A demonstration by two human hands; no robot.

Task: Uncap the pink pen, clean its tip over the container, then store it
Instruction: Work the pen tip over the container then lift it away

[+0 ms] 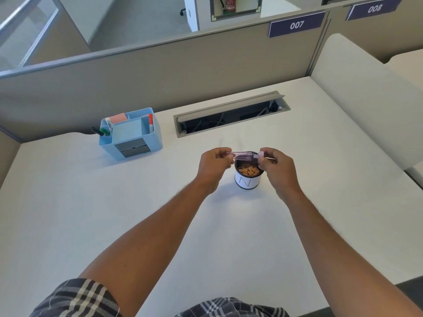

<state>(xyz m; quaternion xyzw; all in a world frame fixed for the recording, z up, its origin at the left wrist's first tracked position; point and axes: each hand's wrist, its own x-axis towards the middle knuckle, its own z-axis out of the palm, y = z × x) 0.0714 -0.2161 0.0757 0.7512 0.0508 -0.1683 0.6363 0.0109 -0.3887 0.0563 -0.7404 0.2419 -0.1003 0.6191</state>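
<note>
A translucent pink pen [242, 156] is held level just above a small round container [247, 182], white with a dark rim and orange bits inside. My left hand [214, 163] pinches the pen's left end. My right hand [275, 164] pinches its right end, where a pale pink piece [261, 154] shows between the fingertips. Whether the cap is on or off I cannot tell. A blue desk organizer [131, 133] stands at the back left of the white desk [91, 213].
The organizer holds several markers and a pink pad. An open cable tray [231, 115] is cut into the desk behind the container. Grey partition walls run along the back and left, and a cream panel bounds the right side.
</note>
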